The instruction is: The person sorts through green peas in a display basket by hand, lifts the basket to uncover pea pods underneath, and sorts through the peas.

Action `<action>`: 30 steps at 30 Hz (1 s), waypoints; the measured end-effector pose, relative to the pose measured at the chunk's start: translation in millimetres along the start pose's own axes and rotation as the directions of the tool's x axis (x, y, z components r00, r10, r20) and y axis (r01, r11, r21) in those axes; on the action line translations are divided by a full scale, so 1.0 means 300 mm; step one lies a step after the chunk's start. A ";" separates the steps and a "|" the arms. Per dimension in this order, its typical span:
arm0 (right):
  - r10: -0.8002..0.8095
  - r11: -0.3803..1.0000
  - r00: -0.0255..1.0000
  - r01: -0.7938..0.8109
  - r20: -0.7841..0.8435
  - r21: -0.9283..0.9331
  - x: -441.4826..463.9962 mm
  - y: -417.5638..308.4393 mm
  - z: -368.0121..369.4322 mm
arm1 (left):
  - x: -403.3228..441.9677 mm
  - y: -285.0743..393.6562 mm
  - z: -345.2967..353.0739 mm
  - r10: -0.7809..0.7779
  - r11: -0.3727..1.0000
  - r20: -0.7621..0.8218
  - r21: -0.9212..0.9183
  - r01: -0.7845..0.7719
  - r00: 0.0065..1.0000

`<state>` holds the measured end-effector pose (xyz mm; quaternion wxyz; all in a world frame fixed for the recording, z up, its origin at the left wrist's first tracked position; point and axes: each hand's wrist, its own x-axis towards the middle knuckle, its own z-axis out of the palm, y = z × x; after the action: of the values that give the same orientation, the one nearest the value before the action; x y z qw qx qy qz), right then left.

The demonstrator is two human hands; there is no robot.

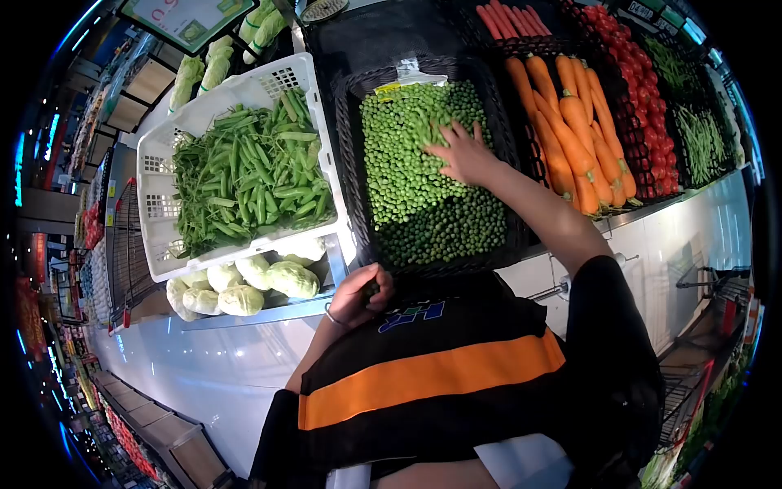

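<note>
A supermarket produce counter (692,224) is shown. The right hand (466,156), widely spread, is laid on green peas (395,167) in a black basket (351,163); no grip is evident. The left hand (361,297) is curled beside the near rim; whether anything is held cannot be told. Peas could be spilled by a broad sweep, being smooth and round; the basket is coarsely woven.

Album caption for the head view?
Right hand spread over round green peas in a black woven basket beside a white plastic crate.
</note>
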<state>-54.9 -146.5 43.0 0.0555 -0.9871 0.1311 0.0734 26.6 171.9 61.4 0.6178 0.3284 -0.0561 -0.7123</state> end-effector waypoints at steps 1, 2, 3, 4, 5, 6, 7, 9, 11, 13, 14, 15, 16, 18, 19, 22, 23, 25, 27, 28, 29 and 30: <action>0.121 0.986 0.983 -0.102 -0.139 0.134 0.030 -0.018 -0.006 | -0.019 -0.005 -0.009 0.036 0.999 0.001 -0.021 -0.036 0.999; 0.151 0.980 0.981 -0.131 -0.124 0.152 0.049 -0.077 -0.050 | -0.035 -0.011 -0.008 0.080 0.996 -0.021 -0.035 -0.081 0.997; 0.181 0.973 0.978 -0.161 -0.107 0.167 0.059 -0.150 -0.092 | -0.048 -0.022 -0.019 0.086 0.995 -0.022 -0.038 -0.087 0.996; 0.091 0.983 0.984 -0.064 -0.156 0.172 0.080 -0.200 -0.048 | -0.054 -0.035 -0.039 0.087 0.993 -0.041 -0.082 -0.090 0.995; 0.035 0.971 0.995 -0.011 -0.094 0.237 0.070 -0.272 -0.064 | -0.056 -0.044 -0.049 0.086 0.988 -0.060 -0.127 -0.093 0.995; -0.035 0.965 0.991 0.066 -0.126 0.255 0.089 -0.322 0.007 | -0.055 -0.046 -0.044 0.091 0.987 -0.058 -0.129 -0.098 0.994; -0.083 0.968 0.972 0.132 -0.221 0.215 0.063 -0.373 0.056 | -0.055 -0.048 -0.036 0.084 0.988 -0.088 -0.123 -0.095 0.993; -0.281 0.922 0.951 0.305 -0.129 0.240 0.015 -0.381 0.091 | -0.058 -0.049 -0.033 0.079 0.989 -0.119 -0.116 -0.093 0.990; -0.519 0.828 0.843 0.537 -0.138 0.165 -0.031 -0.310 0.120 | -0.062 -0.054 -0.038 0.123 0.992 -0.050 -0.017 -0.124 0.991; -0.550 0.835 0.835 0.549 0.016 0.042 -0.039 -0.206 0.080 | -0.066 -0.062 -0.053 0.114 0.991 -0.069 -0.056 -0.118 0.991; -0.498 0.866 0.867 0.497 -0.005 -0.056 -0.040 -0.134 0.080 | -0.072 -0.070 -0.058 0.101 0.989 -0.088 -0.096 -0.109 0.991; -0.404 0.915 0.914 0.402 -0.049 -0.043 -0.044 -0.064 0.066 | -0.077 -0.076 -0.058 0.102 0.989 -0.089 -0.100 -0.111 0.991; -0.279 0.958 0.938 0.287 -0.204 0.010 -0.061 -0.033 0.095 | -0.080 -0.078 -0.058 0.079 0.986 -0.130 -0.135 -0.097 0.988; -0.145 0.980 0.907 0.188 -0.395 0.072 -0.151 -0.022 0.040 | -0.081 -0.074 -0.052 0.063 0.982 -0.171 -0.168 -0.092 0.983; -0.146 0.982 0.888 0.185 -0.436 0.048 -0.214 -0.051 -0.023 | -0.082 -0.072 -0.042 0.061 0.986 -0.234 -0.136 -0.095 0.970; -0.230 0.863 0.933 0.064 0.277 0.500 -0.288 -0.125 -0.019 | -0.073 -0.058 -0.021 0.058 0.993 -0.288 -0.083 -0.086 0.956; -0.348 0.774 0.911 0.146 0.220 0.616 -0.311 -0.139 0.019 | -0.066 -0.053 -0.018 0.053 0.995 -0.279 -0.065 -0.074 0.959; -0.206 0.776 0.967 0.069 0.149 0.627 -0.288 -0.132 0.065 | -0.055 -0.051 -0.022 0.043 0.998 -0.265 -0.038 -0.056 0.963; -0.099 0.799 0.987 0.156 -0.130 0.580 -0.226 -0.103 0.052 | -0.058 -0.062 -0.036 0.029 0.999 -0.259 -0.015 -0.034 0.965; 0.002 0.762 0.996 0.058 -0.092 0.644 -0.207 -0.066 0.019 | -0.058 -0.065 -0.047 0.044 0.997 -0.238 -0.044 -0.056 0.970; 0.085 0.797 0.981 0.038 -0.173 0.603 -0.191 -0.039 -0.009 | -0.055 -0.062 -0.057 0.064 0.994 -0.214 -0.072 -0.081 0.975; 0.160 0.828 0.953 0.012 -0.257 0.561 -0.174 -0.014 -0.028 | -0.058 -0.063 -0.063 0.096 0.992 -0.244 -0.057 -0.113 0.965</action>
<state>-102.7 -130.5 60.0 0.3171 -0.9219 0.1922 -0.1127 21.1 198.3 44.5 0.6680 0.3872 0.0271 -0.6349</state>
